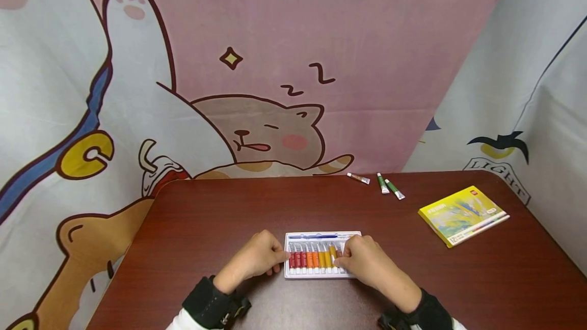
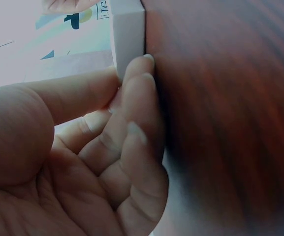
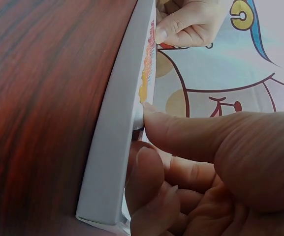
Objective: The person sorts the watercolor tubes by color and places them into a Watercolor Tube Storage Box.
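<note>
A white tray [image 1: 321, 276] of paint tubes lies on the table, its tubes running from red through orange to ochre and brown, with a blue-handled brush [image 1: 316, 237] along the far side. My left hand [image 1: 262, 256] pinches the tray's left end; in the left wrist view the thumb and curled fingers meet at the tray's corner [image 2: 129, 37]. Over the tray's right part, my right hand [image 1: 369, 261] pinches an ochre paint tube [image 1: 333, 254] near its white cap [image 3: 138, 117]. That hand covers the tray's right end in the head view.
A brown paint tube [image 1: 358, 179] and two green tubes, one nearer the middle [image 1: 382, 183] and one beside it [image 1: 395, 189], lie by the table's far edge. At the right is a yellow box [image 1: 463, 215]. A cartoon-printed cloth [image 1: 367, 65] hangs behind the table [image 1: 206, 213].
</note>
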Demonstrator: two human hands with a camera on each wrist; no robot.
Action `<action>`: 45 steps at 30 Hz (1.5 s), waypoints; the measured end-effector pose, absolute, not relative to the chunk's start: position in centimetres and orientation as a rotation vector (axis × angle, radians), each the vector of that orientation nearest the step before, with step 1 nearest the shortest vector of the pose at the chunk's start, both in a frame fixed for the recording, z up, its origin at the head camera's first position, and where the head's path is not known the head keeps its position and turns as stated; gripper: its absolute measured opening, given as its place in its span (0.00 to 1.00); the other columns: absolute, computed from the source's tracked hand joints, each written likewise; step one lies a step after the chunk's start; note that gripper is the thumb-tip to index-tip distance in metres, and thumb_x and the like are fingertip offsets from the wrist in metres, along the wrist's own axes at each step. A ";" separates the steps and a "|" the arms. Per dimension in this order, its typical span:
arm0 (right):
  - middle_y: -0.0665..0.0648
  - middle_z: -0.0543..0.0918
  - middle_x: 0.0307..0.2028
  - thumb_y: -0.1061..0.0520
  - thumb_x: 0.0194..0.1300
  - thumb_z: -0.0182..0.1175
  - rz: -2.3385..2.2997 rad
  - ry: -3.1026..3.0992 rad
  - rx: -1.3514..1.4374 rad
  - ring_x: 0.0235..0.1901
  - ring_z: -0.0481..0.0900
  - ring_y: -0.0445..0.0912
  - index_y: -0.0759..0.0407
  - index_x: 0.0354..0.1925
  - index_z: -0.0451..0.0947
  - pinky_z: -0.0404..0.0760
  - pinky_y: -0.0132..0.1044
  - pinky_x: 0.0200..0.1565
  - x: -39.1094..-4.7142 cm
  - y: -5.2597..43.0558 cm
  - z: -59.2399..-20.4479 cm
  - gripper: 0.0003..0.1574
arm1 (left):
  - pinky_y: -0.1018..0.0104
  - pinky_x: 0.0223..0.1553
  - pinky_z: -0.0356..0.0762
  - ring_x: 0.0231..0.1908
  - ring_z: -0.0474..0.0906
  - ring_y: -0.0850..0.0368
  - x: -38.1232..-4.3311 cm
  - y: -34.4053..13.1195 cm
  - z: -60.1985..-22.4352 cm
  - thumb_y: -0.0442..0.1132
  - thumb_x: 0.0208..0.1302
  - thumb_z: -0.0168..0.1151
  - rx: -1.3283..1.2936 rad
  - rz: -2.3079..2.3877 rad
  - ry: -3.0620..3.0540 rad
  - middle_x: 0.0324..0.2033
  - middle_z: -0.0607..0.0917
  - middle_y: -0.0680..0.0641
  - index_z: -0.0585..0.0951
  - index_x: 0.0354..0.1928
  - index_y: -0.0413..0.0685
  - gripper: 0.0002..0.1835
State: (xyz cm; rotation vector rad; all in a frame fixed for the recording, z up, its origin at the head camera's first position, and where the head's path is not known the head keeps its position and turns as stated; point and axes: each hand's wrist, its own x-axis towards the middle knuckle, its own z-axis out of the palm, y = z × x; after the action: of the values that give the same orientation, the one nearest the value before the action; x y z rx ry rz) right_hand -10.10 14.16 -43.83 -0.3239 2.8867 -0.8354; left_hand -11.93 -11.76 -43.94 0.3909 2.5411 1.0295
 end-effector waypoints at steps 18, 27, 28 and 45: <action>0.45 0.63 0.13 0.52 0.47 0.73 -0.864 2.861 -0.408 0.15 0.59 0.39 0.51 0.09 0.66 0.56 0.32 0.17 -10.5 14.7 -44.3 0.25 | 0.67 0.14 0.67 0.11 0.75 0.54 -11.9 -11.8 -43.8 0.44 0.60 0.63 0.385 0.990 2.547 0.09 0.80 0.50 0.80 0.11 0.49 0.20; 0.43 0.62 0.13 0.53 0.47 0.73 -0.856 2.858 -0.441 0.15 0.58 0.38 0.51 0.09 0.66 0.55 0.31 0.17 -10.5 14.8 -44.3 0.26 | 0.69 0.12 0.63 0.11 0.75 0.54 -12.0 -11.7 -43.9 0.44 0.61 0.63 0.385 1.005 2.544 0.09 0.80 0.50 0.80 0.11 0.48 0.20; 0.44 0.62 0.13 0.53 0.48 0.72 -0.858 2.852 -0.440 0.15 0.59 0.38 0.51 0.09 0.66 0.55 0.31 0.18 -10.5 14.8 -44.3 0.25 | 0.69 0.12 0.63 0.11 0.75 0.54 -12.0 -11.7 -43.9 0.44 0.61 0.63 0.385 1.004 2.544 0.09 0.80 0.50 0.80 0.11 0.48 0.20; 0.45 0.64 0.13 0.51 0.48 0.72 -0.852 2.812 -0.425 0.16 0.60 0.39 0.50 0.10 0.68 0.57 0.32 0.18 -10.8 15.0 -44.3 0.24 | 0.68 0.13 0.65 0.11 0.75 0.54 -12.0 -11.8 -43.6 0.44 0.61 0.63 0.388 1.005 2.535 0.09 0.80 0.50 0.80 0.11 0.48 0.20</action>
State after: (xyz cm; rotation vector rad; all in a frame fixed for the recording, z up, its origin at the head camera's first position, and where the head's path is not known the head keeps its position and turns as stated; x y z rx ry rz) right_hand -10.77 14.96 -44.26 -0.4245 2.8120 -0.8521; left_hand -11.97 -11.81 -43.64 0.3879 2.5354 1.0049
